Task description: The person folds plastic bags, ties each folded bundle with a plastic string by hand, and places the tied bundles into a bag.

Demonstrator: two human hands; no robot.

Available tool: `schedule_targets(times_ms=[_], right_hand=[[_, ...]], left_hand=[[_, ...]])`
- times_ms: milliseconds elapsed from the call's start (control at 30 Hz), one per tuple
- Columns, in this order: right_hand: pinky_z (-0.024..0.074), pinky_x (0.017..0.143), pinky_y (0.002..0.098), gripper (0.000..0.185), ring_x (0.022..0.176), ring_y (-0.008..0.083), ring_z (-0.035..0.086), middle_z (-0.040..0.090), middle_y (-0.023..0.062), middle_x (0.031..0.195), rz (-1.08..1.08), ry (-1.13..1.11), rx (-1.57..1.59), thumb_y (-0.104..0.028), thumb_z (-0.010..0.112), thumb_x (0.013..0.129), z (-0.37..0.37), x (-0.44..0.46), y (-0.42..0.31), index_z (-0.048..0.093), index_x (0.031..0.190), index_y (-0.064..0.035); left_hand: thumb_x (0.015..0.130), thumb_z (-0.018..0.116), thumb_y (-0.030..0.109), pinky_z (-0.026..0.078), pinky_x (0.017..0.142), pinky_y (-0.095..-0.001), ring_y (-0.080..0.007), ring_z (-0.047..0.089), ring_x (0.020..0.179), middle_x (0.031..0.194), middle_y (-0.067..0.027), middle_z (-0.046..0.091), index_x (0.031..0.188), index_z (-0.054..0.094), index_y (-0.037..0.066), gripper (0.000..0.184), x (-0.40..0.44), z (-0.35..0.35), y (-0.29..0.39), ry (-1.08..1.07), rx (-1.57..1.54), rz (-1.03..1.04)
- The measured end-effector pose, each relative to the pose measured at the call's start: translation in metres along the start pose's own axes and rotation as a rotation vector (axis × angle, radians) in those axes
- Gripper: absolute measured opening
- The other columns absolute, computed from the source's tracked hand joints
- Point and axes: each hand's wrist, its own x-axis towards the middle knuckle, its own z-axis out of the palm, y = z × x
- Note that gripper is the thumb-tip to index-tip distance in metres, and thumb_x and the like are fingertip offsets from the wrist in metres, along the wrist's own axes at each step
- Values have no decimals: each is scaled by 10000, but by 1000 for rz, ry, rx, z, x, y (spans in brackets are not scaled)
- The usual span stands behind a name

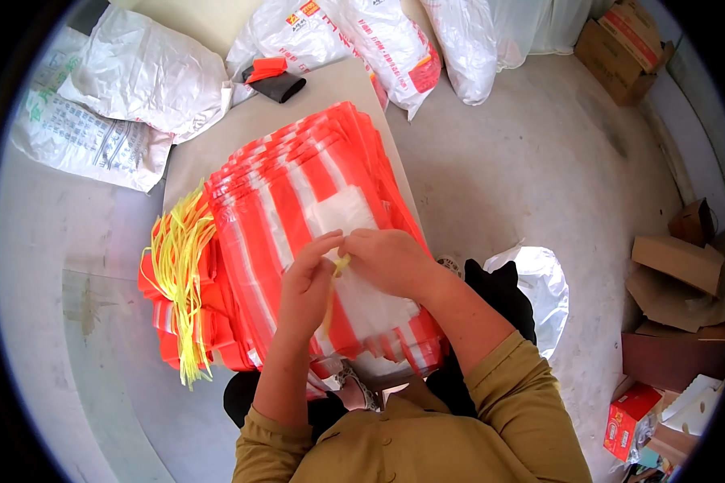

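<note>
A thick stack of red-and-white striped plastic bags (250, 233) lies in front of me. Over the top of the stack, my left hand (308, 278) and my right hand (385, 256) meet with fingers pinched on a thin yellow plastic strip (342, 264). One end of that strip hangs below my left fingers. Under my hands is a whitish translucent patch (362, 310) on the uppermost bag; whether it is printed or a separate sheet I cannot tell. A bunch of yellow strips (184, 282) drapes over folded red bags at the left of the stack.
The stack rests on a pale tabletop (342, 84), with a black-and-red bundle (274, 80) at its far end. Filled white sacks (149, 76) stand behind and left. Cardboard boxes (677, 274) line the right wall. A silvery plastic bag (544, 294) lies on the floor near my leg.
</note>
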Motion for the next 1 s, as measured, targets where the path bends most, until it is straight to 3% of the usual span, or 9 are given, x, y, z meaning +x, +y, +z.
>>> schedule_targets(times_ms=[167,267,367,467,567,667,767,867,1000], right_hand=[[543,838,448,150,952,353,690,716,147,1007,98,-61,75,-136,609,919,-6,1,-3,688,1017,-52],[538,734,483,165,848,375,697,719,162,907,115,-13,214,-175,603,944,-11,-1,-5,655,1023,-40],[534,729,487,162,852,389,696,720,167,911,121,67,150,-158,604,938,5,1,7,616,1061,-52],[532,774,452,185,904,367,684,698,178,954,305,-8,239,-154,613,951,-5,3,-1,620,1109,-59],[535,780,458,174,902,363,677,695,158,961,220,-18,228,-135,621,923,-11,2,-4,634,1081,-63],[541,775,447,208,901,339,675,689,124,950,-16,68,156,-94,627,890,-3,0,5,670,1093,-76],[545,758,422,241,897,305,673,678,99,937,-11,140,65,-51,635,869,3,1,2,713,1093,-93],[548,758,399,241,892,283,672,666,90,924,-33,217,53,-28,650,862,6,1,4,747,1072,-97],[554,774,387,190,926,274,670,666,83,930,-123,246,-1,-44,667,826,4,1,3,747,998,-55]], left_hand=[[905,678,38,470,665,-306,-133,558,706,914,-46,675,1154,736,48,256,5,8,4,76,451,92],[862,732,75,472,654,-321,-165,570,695,857,-64,658,1044,768,46,188,7,9,3,113,629,107],[861,740,95,476,657,-317,-185,579,697,822,-69,643,933,771,44,94,10,11,0,144,573,100],[876,741,117,484,667,-311,-175,595,709,816,-77,650,947,744,29,113,13,10,-10,137,606,78],[930,707,69,462,686,-257,-101,568,738,809,-44,630,997,688,-19,113,14,12,-23,155,333,-82],[962,687,98,462,679,-254,-81,563,742,810,-35,636,1031,677,-10,128,14,15,-23,141,328,-104],[941,706,168,482,648,-294,-122,601,701,793,-86,657,997,698,12,166,11,17,-24,191,497,104],[956,699,176,470,628,-277,-107,589,671,736,-80,627,1012,697,19,167,5,20,-20,171,586,82],[968,696,182,456,610,-259,-83,576,643,710,-45,639,1053,705,34,170,-2,25,-20,184,376,-127]])
